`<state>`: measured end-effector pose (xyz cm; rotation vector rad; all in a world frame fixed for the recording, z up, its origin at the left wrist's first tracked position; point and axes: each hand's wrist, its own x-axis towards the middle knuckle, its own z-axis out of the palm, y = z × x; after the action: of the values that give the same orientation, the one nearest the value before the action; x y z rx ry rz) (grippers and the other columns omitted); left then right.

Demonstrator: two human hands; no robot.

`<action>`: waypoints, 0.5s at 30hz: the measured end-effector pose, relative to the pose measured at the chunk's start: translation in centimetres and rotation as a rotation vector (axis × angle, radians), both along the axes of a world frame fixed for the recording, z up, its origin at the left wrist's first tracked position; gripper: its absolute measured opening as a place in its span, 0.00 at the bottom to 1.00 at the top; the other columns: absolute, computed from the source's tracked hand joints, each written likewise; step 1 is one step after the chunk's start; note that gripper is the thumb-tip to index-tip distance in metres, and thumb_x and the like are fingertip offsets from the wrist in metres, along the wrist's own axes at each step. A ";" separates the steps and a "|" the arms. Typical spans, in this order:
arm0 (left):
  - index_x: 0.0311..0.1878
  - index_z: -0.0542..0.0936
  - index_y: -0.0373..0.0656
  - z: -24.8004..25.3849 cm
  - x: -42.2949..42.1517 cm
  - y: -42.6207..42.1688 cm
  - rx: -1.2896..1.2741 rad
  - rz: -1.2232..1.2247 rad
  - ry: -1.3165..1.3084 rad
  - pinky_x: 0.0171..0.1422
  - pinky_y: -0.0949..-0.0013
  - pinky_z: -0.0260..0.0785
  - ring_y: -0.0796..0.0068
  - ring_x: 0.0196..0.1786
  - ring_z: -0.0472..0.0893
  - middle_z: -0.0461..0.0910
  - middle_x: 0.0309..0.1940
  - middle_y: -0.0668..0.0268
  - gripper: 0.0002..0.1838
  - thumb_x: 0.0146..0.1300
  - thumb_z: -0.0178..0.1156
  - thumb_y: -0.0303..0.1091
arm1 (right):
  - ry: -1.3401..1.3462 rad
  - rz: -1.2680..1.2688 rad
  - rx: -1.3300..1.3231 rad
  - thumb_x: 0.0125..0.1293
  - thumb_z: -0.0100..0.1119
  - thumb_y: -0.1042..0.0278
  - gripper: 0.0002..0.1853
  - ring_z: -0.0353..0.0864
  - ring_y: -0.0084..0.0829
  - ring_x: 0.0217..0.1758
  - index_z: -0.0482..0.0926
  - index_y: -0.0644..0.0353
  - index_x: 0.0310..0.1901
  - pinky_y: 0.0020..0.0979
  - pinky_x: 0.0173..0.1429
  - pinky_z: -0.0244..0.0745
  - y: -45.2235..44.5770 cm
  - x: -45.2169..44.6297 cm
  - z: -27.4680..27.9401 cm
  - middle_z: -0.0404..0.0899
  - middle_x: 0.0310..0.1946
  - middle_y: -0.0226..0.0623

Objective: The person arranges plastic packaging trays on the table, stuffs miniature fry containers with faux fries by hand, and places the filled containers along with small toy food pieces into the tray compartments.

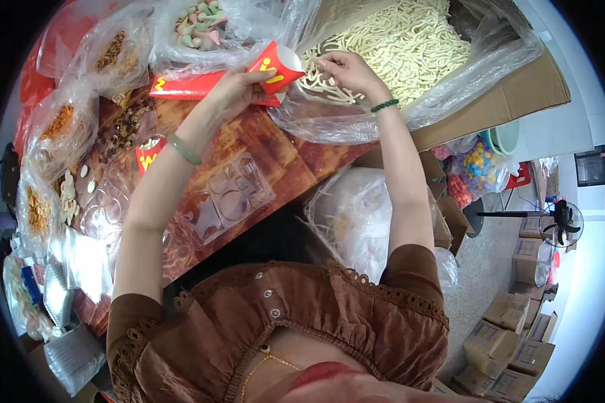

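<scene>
One carton [277,65] clamped in left hand [235,93], right hand [353,74] curled beside countless sticks [410,50], hold unclear, one brown table [302,161], one fan [563,225], boxes [494,346]

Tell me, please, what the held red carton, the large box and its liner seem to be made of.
Red carton: probably card, glossy, with a crisp, curved rim. Large box: seemingly cardboard, matt brown, with stiff, straight edges. Liner: likely plastic film, clear and shiny, crumpled with bright creases.

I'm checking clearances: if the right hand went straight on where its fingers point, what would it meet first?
Most likely the open mouth of the red carton in the left hand; depth is unclear, so the right hand might pass above it.
</scene>
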<state>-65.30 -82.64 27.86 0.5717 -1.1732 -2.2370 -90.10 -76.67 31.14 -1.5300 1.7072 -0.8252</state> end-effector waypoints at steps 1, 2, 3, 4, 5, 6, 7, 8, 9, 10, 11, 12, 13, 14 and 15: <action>0.56 0.70 0.35 -1.0 -0.5 0.4 0.032 0.012 -0.040 0.52 0.65 0.75 0.69 0.47 0.80 0.77 0.49 0.60 0.22 0.60 0.61 0.29 | 0.083 -0.057 0.037 0.63 0.59 0.59 0.14 0.79 0.21 0.28 0.81 0.61 0.43 0.25 0.29 0.73 -1.9 -1.4 -1.8 0.81 0.29 0.35; 0.56 0.71 0.38 -2.0 -1.1 1.0 0.064 0.024 -0.082 0.51 0.68 0.74 0.69 0.47 0.80 0.78 0.47 0.62 0.21 0.59 0.62 0.28 | 0.160 -0.071 0.107 0.61 0.61 0.58 0.15 0.80 0.22 0.28 0.81 0.60 0.43 0.26 0.29 0.74 -4.7 -3.3 -4.3 0.81 0.29 0.37; 0.55 0.72 0.40 -2.7 -1.7 1.8 0.041 0.039 -0.125 0.52 0.67 0.73 0.70 0.47 0.79 0.78 0.47 0.64 0.22 0.57 0.63 0.26 | 0.238 -0.084 0.174 0.60 0.62 0.56 0.17 0.80 0.24 0.27 0.81 0.60 0.44 0.26 0.29 0.75 -6.7 -4.3 -5.9 0.82 0.30 0.39; 0.55 0.72 0.40 -3.4 -2.8 2.3 0.100 0.051 -0.123 0.52 0.67 0.72 0.70 0.47 0.79 0.78 0.47 0.64 0.21 0.57 0.62 0.25 | 0.356 -0.169 0.231 0.56 0.63 0.50 0.21 0.83 0.32 0.35 0.82 0.57 0.45 0.32 0.37 0.78 -7.0 -2.7 -4.4 0.82 0.35 0.47; 0.54 0.72 0.40 -4.3 -3.8 2.8 0.164 0.064 -0.121 0.51 0.67 0.72 0.69 0.47 0.79 0.78 0.46 0.63 0.21 0.56 0.62 0.25 | 0.480 -0.194 0.161 0.55 0.62 0.48 0.24 0.83 0.34 0.31 0.80 0.62 0.43 0.32 0.36 0.77 -8.2 -2.1 -5.2 0.82 0.30 0.46; 0.53 0.73 0.39 -6.4 -4.8 2.4 0.209 0.033 -0.074 0.51 0.64 0.72 0.67 0.47 0.79 0.78 0.46 0.61 0.20 0.56 0.61 0.23 | 0.603 -0.219 0.089 0.54 0.61 0.45 0.28 0.83 0.35 0.27 0.79 0.67 0.41 0.32 0.35 0.77 -9.5 -1.8 -6.5 0.81 0.25 0.44; 0.52 0.73 0.38 -6.5 -5.2 2.7 0.211 0.027 -0.098 0.51 0.63 0.73 0.66 0.46 0.79 0.78 0.46 0.60 0.19 0.56 0.61 0.23 | 0.643 -0.269 0.041 0.49 0.64 0.42 0.31 0.83 0.42 0.36 0.79 0.67 0.41 0.35 0.42 0.78 -10.0 -1.2 -7.1 0.82 0.33 0.50; 0.52 0.73 0.37 -6.6 -5.7 3.1 0.213 0.019 -0.121 0.50 0.62 0.73 0.65 0.46 0.79 0.78 0.46 0.59 0.19 0.56 0.61 0.23 | 0.695 -0.320 0.027 0.47 0.65 0.41 0.32 0.82 0.42 0.41 0.80 0.67 0.41 0.36 0.46 0.77 -10.6 -0.5 -7.7 0.81 0.37 0.52; 0.52 0.72 0.34 -7.5 -6.3 2.9 0.206 0.045 -0.174 0.49 0.62 0.74 0.65 0.46 0.79 0.77 0.45 0.58 0.19 0.56 0.60 0.24 | 0.746 -0.371 0.013 0.45 0.65 0.40 0.33 0.81 0.41 0.46 0.80 0.67 0.41 0.37 0.50 0.76 -10.6 0.3 -7.9 0.80 0.42 0.54; 0.52 0.72 0.34 -8.2 -6.7 2.8 0.207 0.044 -0.174 0.49 0.62 0.74 0.65 0.46 0.79 0.77 0.45 0.58 0.19 0.56 0.60 0.24 | 0.670 -0.321 0.169 0.46 0.64 0.44 0.30 0.79 0.41 0.52 0.81 0.66 0.41 0.38 0.55 0.74 -10.5 0.7 -7.2 0.77 0.49 0.53; 0.52 0.72 0.34 -8.9 -7.0 2.7 0.211 0.071 -0.192 0.48 0.62 0.74 0.64 0.47 0.79 0.77 0.46 0.58 0.19 0.56 0.60 0.24 | 0.670 -0.322 0.170 0.46 0.64 0.44 0.30 0.79 0.41 0.52 0.81 0.66 0.41 0.38 0.55 0.74 -11.0 0.5 -8.2 0.77 0.49 0.53; 0.53 0.71 0.34 -9.1 -7.2 2.5 0.214 0.099 -0.208 0.48 0.62 0.74 0.64 0.47 0.78 0.77 0.46 0.58 0.20 0.57 0.60 0.24 | 0.703 -0.314 0.073 0.43 0.66 0.51 0.26 0.79 0.41 0.51 0.81 0.63 0.41 0.37 0.54 0.75 -12.2 -0.3 -10.4 0.78 0.47 0.52; 0.53 0.71 0.34 -8.7 -7.2 2.6 0.215 0.101 -0.206 0.48 0.62 0.74 0.64 0.47 0.78 0.77 0.46 0.58 0.20 0.57 0.60 0.24 | 0.734 -0.303 -0.025 0.40 0.67 0.59 0.24 0.80 0.42 0.51 0.81 0.61 0.41 0.35 0.54 0.76 -12.6 -0.3 -11.0 0.80 0.45 0.51; 0.54 0.71 0.34 -8.4 -7.1 2.7 0.207 0.104 -0.234 0.48 0.62 0.73 0.64 0.48 0.78 0.77 0.47 0.58 0.20 0.57 0.61 0.25 | 0.694 -0.263 -0.042 0.40 0.64 0.63 0.18 0.81 0.42 0.47 0.83 0.63 0.35 0.35 0.53 0.76 -12.8 -0.9 -11.3 0.81 0.40 0.51; 0.54 0.71 0.34 -8.3 -6.9 2.8 0.201 0.106 -0.263 0.48 0.62 0.73 0.64 0.48 0.78 0.76 0.47 0.58 0.21 0.57 0.61 0.25 | 0.675 -0.264 -0.004 0.40 0.64 0.63 0.18 0.82 0.43 0.46 0.83 0.64 0.35 0.36 0.52 0.76 -11.5 -0.7 -9.5 0.81 0.39 0.51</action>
<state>-72.19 -79.80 19.58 1.0112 -1.0174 -2.2511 -90.78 -88.15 21.66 -1.7273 2.4301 -0.4486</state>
